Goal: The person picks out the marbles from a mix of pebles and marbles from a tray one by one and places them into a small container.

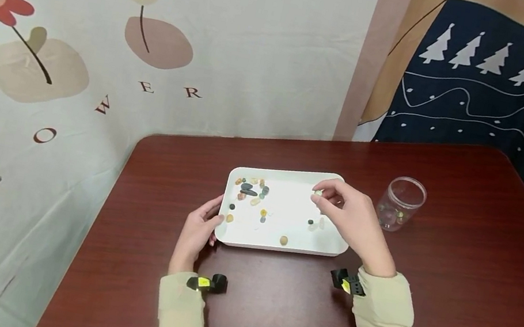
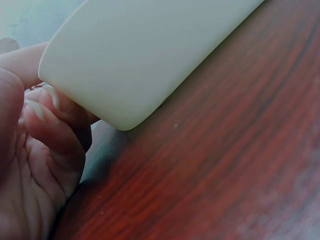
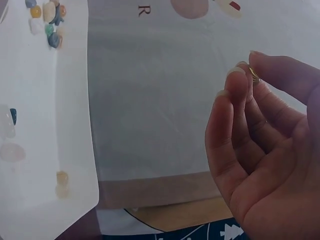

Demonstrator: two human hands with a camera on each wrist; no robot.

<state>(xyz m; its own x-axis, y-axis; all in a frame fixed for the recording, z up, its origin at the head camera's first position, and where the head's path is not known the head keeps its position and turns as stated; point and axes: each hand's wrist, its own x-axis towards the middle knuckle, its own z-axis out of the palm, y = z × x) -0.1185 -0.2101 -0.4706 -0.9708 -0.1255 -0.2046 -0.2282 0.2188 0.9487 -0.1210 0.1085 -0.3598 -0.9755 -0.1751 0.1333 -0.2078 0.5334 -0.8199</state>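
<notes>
A white tray [image 1: 274, 241] holds several small polished stones, with a cluster of dark, green and orange ones [image 1: 248, 189] at its upper left. At the tray's left edge, my left hand [image 1: 196, 234] grips the rim, thumb on top. The left wrist view shows fingers [image 2: 52, 130] curled beside the tray's corner [image 2: 120, 85]. Over the tray's right part, my right hand [image 1: 353, 214] pinches a small pale-green stone [image 1: 318, 193] between thumb and fingertips. Close up, that stone [image 3: 254, 75] is mostly covered by the fingers and looks yellow-green.
Right of the tray stands a clear plastic jar [image 1: 404, 197] with a few small stones at its bottom. Lone stones lie on the tray, among them a tan one [image 1: 283, 240] near the front edge. The dark red table [image 1: 474, 271] meets a printed cloth [image 1: 273, 42] behind.
</notes>
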